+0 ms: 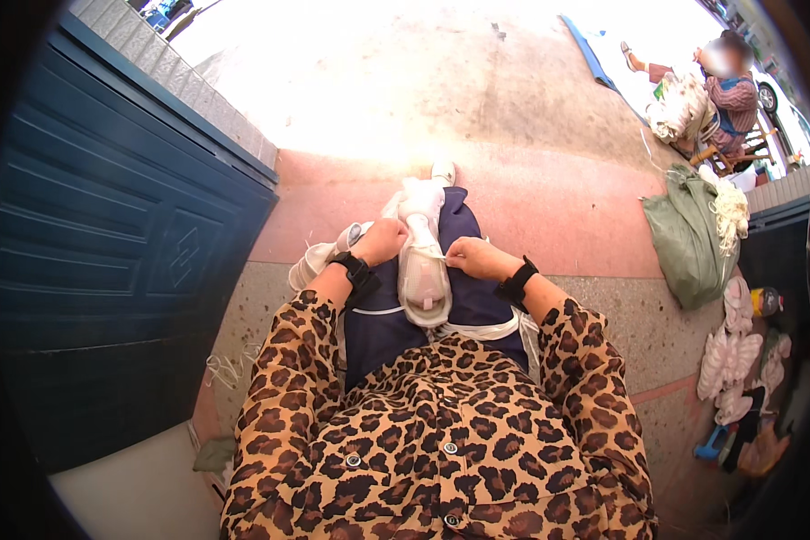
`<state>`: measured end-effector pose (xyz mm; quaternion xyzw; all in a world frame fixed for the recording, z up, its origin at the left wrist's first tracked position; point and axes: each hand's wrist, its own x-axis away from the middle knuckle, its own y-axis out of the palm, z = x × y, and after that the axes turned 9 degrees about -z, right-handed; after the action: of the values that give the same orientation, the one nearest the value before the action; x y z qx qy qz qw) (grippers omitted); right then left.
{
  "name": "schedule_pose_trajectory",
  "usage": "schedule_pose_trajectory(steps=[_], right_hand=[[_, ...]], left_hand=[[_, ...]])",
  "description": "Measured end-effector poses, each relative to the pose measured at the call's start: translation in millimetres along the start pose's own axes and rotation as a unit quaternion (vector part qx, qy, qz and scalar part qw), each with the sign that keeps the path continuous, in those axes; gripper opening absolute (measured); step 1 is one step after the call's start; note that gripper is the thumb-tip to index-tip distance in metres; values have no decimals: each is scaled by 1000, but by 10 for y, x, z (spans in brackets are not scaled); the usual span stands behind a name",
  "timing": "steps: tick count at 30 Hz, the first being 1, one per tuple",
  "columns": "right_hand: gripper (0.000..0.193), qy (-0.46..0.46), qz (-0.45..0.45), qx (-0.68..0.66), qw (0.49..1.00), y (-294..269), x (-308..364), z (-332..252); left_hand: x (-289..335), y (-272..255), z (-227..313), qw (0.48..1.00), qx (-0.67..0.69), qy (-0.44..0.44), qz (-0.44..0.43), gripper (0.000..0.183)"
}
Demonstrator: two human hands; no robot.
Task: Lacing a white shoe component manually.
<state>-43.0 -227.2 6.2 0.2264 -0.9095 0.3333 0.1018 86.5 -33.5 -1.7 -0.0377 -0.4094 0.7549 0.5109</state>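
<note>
A pale pinkish-white shoe [425, 286] lies lengthwise on my lap, between my dark blue trouser legs. My left hand [382, 241] is closed at its left side, fingertips pressed together near the upper edge; what they pinch is too small to make out. On the other side, my right hand [480, 259] pinches a thin white strip, perhaps a lace, that runs across the shoe. Beyond my hands, more pale shoe-like pieces [418, 198] rest along my legs. Several light shoes [311, 261] sit beside my left forearm. Both wrists wear black bands.
A dark blue panelled door [117, 216] stands close on my left. To the right are a green sack [690, 238], white cord bundles [729, 211] and a pile of pale shoes [729, 360]. Farther off, a seated person [733, 99] holds a white bundle.
</note>
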Motion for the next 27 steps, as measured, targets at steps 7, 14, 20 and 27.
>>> schedule_pose_trajectory(steps=[7, 14, 20, 27], right_hand=[[22, 21, -20, 1, 1000, -49, 84, -117], [18, -85, 84, 49, 992, 83, 1, -358], [19, -75, 39, 9, 996, 382, 91, -421], [20, -69, 28, -6, 997, 470, 89, -433]], left_hand=[[108, 238, 163, 981, -190, -3, 34, 14], [16, 144, 210, 984, -144, 44, 100, 13], [71, -43, 156, 984, 154, -89, 7, 17], [84, 166, 83, 975, 193, -98, 53, 13]])
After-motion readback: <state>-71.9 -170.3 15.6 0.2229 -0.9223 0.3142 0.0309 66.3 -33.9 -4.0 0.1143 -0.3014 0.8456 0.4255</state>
